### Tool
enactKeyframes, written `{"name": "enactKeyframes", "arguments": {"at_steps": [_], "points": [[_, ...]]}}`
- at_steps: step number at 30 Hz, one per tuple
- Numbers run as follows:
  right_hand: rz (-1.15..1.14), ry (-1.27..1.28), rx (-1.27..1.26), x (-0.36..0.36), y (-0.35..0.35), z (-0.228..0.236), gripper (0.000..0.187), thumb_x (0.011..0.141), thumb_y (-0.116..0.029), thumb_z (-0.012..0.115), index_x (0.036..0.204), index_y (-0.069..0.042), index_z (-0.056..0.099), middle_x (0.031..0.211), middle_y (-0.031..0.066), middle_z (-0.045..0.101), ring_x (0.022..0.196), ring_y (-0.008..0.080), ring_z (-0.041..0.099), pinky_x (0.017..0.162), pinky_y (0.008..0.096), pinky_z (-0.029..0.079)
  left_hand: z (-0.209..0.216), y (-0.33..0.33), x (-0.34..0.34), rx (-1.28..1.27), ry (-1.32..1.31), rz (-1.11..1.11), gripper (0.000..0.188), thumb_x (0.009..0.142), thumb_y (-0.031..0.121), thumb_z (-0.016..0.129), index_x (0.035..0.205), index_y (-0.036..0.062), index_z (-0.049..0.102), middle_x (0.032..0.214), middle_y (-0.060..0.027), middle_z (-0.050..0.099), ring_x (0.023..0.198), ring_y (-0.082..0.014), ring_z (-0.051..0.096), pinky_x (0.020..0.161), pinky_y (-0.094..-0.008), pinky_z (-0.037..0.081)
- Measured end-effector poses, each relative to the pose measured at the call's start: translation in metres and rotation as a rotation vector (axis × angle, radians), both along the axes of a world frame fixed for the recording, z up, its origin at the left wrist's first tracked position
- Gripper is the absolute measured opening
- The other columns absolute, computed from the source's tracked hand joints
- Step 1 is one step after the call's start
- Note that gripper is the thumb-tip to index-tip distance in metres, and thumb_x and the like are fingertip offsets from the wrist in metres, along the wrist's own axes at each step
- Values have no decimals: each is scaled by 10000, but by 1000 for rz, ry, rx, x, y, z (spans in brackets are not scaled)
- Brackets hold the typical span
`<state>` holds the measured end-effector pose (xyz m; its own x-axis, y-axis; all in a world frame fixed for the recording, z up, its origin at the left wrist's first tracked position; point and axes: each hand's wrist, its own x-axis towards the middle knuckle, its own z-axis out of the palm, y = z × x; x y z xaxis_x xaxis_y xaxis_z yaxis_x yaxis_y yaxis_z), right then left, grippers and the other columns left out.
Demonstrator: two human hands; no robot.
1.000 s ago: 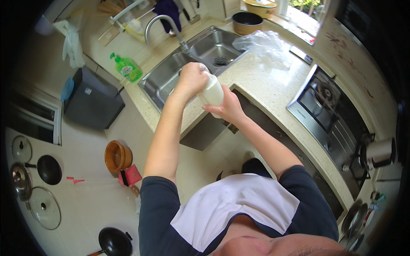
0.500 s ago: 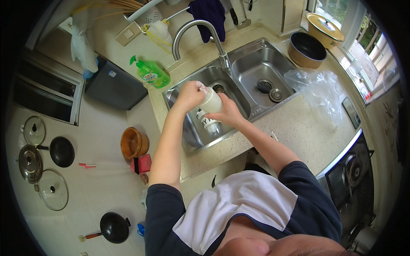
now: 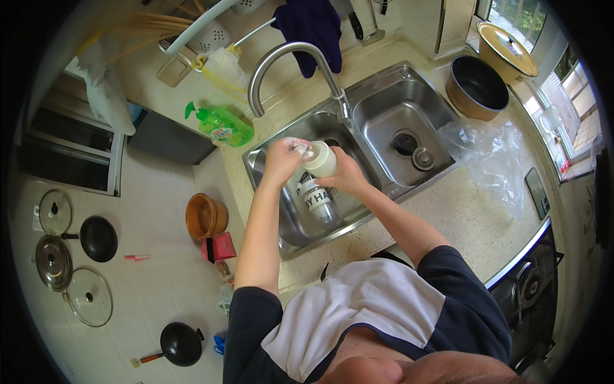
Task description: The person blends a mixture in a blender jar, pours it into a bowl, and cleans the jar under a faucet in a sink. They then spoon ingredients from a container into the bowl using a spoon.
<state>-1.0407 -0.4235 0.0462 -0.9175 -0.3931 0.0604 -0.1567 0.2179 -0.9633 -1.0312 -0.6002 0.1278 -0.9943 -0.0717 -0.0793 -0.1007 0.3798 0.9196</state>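
Both hands are together over the left basin (image 3: pixel 289 227) of a steel double sink. My right hand (image 3: pixel 348 174) is wrapped round a whitish cup-like container (image 3: pixel 322 161), tilted with its opening toward my left hand. My left hand (image 3: pixel 280 161) is closed at that opening, with white foam on its fingers. What it pinches there, if anything, is too small to make out. Below the container, in the basin, a clear bottle (image 3: pixel 325 212) with a white band and dark lettering leans toward the near wall. The container and my fingers hide part of it.
A curved faucet (image 3: pixel 294 48) arches over the sink. A green pump bottle (image 3: pixel 224 126) stands left of it. At the right are a dark-lined pot (image 3: pixel 478 86), a clear plastic bag (image 3: pixel 489 157), a phone (image 3: pixel 536 192) and a gas stove (image 3: pixel 531 281).
The view has shifted, so the sink and counter sit slightly lower in the picture. My right hand still holds the container and my left hand stays at its opening. More of the clear bottle's band shows.
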Motion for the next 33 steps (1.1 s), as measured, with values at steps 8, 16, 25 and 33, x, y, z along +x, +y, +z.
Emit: {"name": "enactKeyframes", "arguments": {"at_steps": [8,16,25,33], "points": [[-37,144,-10,-16,1,-2,849,560,-293,910,1256,-18,508,1166,166,626,1086,332,603,928,393,474,-32,-18,1,1038,-45,401,267,966,92,488,1149,-84,570,1109,-181,640,1029,-298,642,895,-389,552],[-55,281,-122,-18,-13,17,876,566,-345,925,1269,-15,520,1176,137,618,1086,271,602,936,378,466,-99,-4,15,1111,-289,532,312,992,206,464,1217,4,543,1185,-132,625,1097,-256,617,926,-405,536],[97,298,-29,-28,-28,25,967,547,-468,886,1308,-24,490,1254,173,567,1199,357,502,1018,433,405,-108,21,10,1478,-246,300,434,952,446,507,1207,101,572,1140,-70,646,1024,-230,644,803,-349,570],[-493,137,36,-107,3,-6,426,889,-334,676,1077,36,578,1036,209,646,882,287,632,771,375,499,-114,-7,-6,1683,-190,395,383,905,402,530,1027,48,615,939,-141,649,827,-323,624,664,-411,534]]}}
